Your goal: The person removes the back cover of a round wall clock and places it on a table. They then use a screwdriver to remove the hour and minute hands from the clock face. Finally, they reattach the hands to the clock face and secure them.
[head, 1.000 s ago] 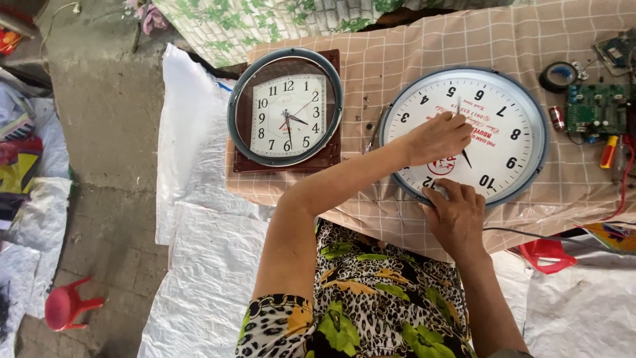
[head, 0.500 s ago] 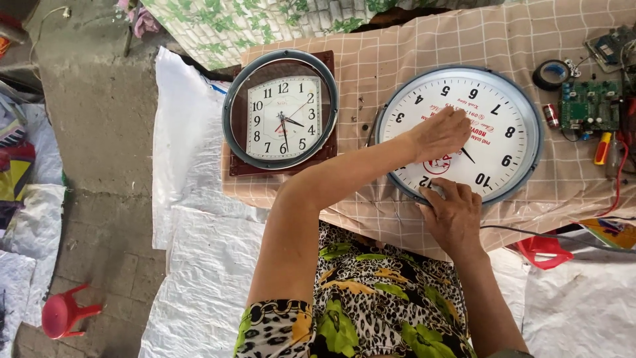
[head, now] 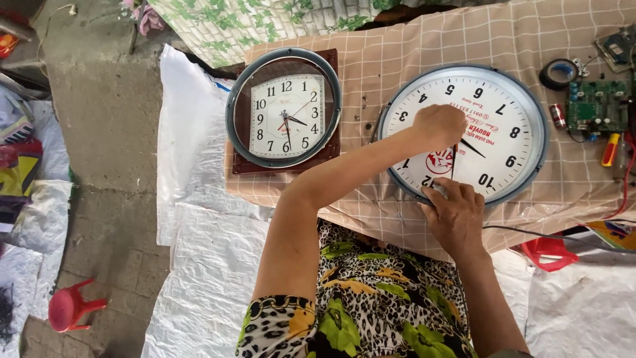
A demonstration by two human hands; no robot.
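Note:
A large round white wall clock (head: 510,113) with a blue-grey rim lies face up on a checked cloth (head: 411,46). My left hand (head: 438,126) rests on its face near the centre, fingers curled shut, just above the black clock hands. My right hand (head: 454,213) grips the clock's near rim, and a small silvery thing shows at its fingertips. A smaller clock (head: 283,109) with a white square face, a round rim and a dark red backing lies to the left, untouched.
At the right of the cloth lie a roll of black tape (head: 558,73), a green circuit board (head: 596,106), a small battery (head: 558,115) and wires. White sacking (head: 199,265) covers the ground. A small red plastic stool (head: 69,306) stands at the lower left.
Both hands stay where they were on the large clock. Only the view has wobbled slightly.

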